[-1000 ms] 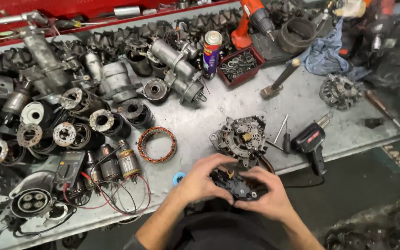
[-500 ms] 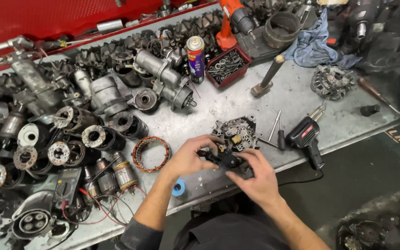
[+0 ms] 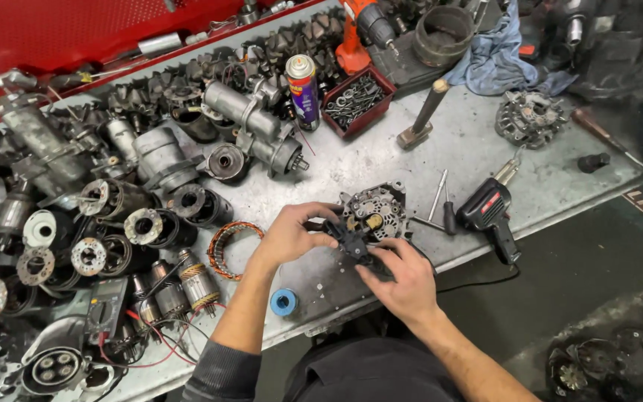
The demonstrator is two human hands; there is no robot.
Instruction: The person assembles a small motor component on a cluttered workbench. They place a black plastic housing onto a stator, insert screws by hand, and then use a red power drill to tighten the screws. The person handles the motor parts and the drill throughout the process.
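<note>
My left hand point(image 3: 294, 234) and my right hand point(image 3: 405, 281) both grip a small black alternator part point(image 3: 353, 240) just above the grey metal workbench point(image 3: 381, 167). The part sits against the near side of a grey alternator housing point(image 3: 373, 211) lying on the bench. My left fingers pinch the part's left end; my right fingers hold its lower end from beneath. A copper-wound stator ring point(image 3: 231, 246) lies just left of my left hand.
A black soldering gun point(image 3: 489, 211) and two screwdrivers point(image 3: 440, 205) lie to the right. A hammer point(image 3: 422, 115), a red tray of bolts point(image 3: 357, 100), a spray can point(image 3: 303, 91) and an orange drill point(image 3: 362, 30) sit behind. Starters and rotors crowd the left. A blue tape roll point(image 3: 283, 301) rests at the bench edge.
My hands have lifted the black part from near the bench edge up to the alternator housing. The view shifted, so the bench appears lower and closer.
</note>
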